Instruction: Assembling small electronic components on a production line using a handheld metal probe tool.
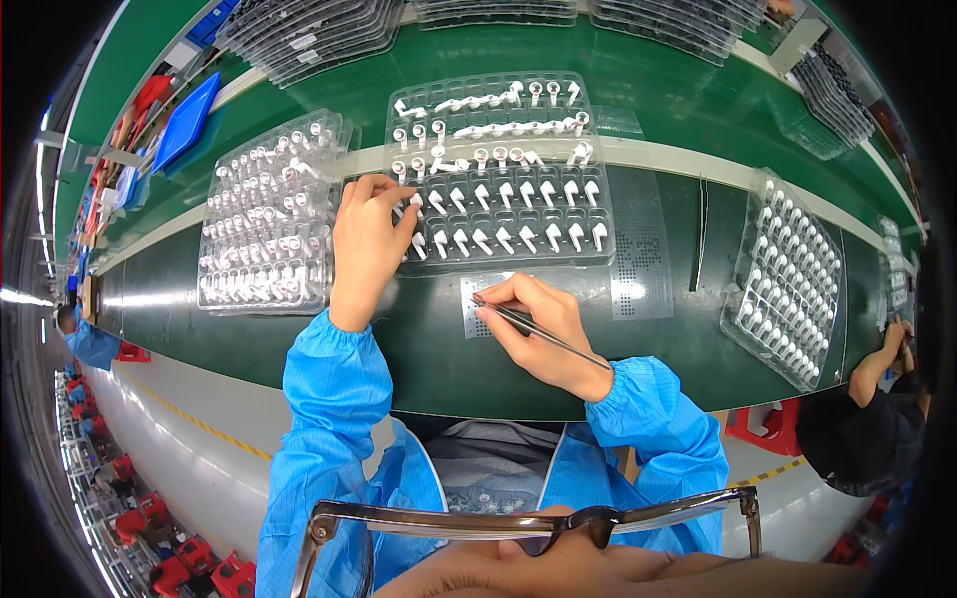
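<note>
In front of me lies a clear plastic tray (503, 261) with rows of white stemmed earbud shells. My left hand (367, 244) is at its left edge, thumb and fingers pinched on a white earbud shell (416, 200) in one of the lower rows. My right hand (550, 334) is closed round a pair of metal tweezers (560, 346), held like a pen. Their tips are over a small pale sheet with dark dots (482, 324), just below the tray. Whether the tips grip anything is too small to tell.
Stacked trays of white earbud shells (261, 214) stand at the left, another tray (783, 279) at the right. A perforated translucent sheet (640, 269) and a thin dark strip (700, 234) lie right of the middle tray. Clear trays (309, 40) are piled behind. A co-worker's hand (890, 344) shows far right.
</note>
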Tool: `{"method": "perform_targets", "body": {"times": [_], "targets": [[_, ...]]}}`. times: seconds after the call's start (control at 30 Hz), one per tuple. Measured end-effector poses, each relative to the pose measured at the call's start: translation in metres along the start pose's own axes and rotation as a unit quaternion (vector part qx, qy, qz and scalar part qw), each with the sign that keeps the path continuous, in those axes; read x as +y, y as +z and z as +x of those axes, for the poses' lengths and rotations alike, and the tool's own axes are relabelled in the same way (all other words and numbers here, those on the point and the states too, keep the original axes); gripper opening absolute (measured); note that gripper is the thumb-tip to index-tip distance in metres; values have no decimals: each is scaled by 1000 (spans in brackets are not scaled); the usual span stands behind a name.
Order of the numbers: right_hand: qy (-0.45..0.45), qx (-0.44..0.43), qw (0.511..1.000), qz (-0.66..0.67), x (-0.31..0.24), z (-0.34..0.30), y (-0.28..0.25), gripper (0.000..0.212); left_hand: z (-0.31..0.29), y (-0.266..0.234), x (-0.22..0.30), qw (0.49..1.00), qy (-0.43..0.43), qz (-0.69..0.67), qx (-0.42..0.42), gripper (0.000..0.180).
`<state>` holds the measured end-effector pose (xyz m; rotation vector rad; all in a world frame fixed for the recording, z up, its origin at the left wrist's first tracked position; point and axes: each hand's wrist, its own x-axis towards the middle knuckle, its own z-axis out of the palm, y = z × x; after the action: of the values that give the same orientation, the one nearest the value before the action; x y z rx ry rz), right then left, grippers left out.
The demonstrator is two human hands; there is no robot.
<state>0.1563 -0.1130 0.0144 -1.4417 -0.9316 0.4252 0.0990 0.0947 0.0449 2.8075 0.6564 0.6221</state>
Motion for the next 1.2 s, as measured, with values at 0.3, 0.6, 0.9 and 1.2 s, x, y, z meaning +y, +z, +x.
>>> {"method": "perform_targets", "body": {"times": [0.3, 0.6, 0.9, 1.2], "targets": [[-8, -8, 1000, -22, -5, 1, -4, 12, 15, -11, 30, 998, 56, -16, 6, 20], [73, 6, 997, -3, 2, 5, -2, 14, 94, 62, 104, 956, 278, -65, -60, 22], [54, 25, 998, 18, 7, 5, -2, 13, 99, 80, 112, 956, 286, 38, -61, 18], [71, -11, 996, -43, 4, 6, -3, 12, 97, 69, 89, 957, 222, -187, -8, 16]]}}
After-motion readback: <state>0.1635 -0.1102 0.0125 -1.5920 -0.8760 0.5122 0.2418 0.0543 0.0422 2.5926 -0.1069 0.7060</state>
